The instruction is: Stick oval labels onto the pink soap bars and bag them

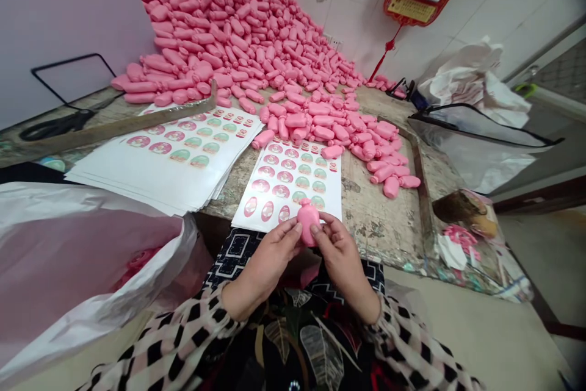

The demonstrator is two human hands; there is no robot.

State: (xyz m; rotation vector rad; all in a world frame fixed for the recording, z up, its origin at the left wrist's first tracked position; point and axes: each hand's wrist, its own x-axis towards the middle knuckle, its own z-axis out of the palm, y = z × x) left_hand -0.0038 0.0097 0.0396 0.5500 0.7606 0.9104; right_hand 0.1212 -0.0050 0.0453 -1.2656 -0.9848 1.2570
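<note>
While both hands pinch one pink bottle [308, 220] at the desk [379, 220] edge, labelling looks in hand: left hand [270, 257] and right hand [341, 254] have fingers clamped on its sides. It sits just over the sticker sheet [288, 180]. Next move, I'd judge: peel a sticker, align squarely, press flat.

The small bottle [308, 220] held between both hands looks like smooth pink plastic with a soft, matt sheen, as do the heaped bottles [238, 37] behind. The sticker sheet [288, 180] is glossy white paper. The table [379, 220] is rough, worn and stained. The bag [91, 244] at the left is thin, shiny plastic film. The sleeves [183, 342] are patterned cloth.
</note>
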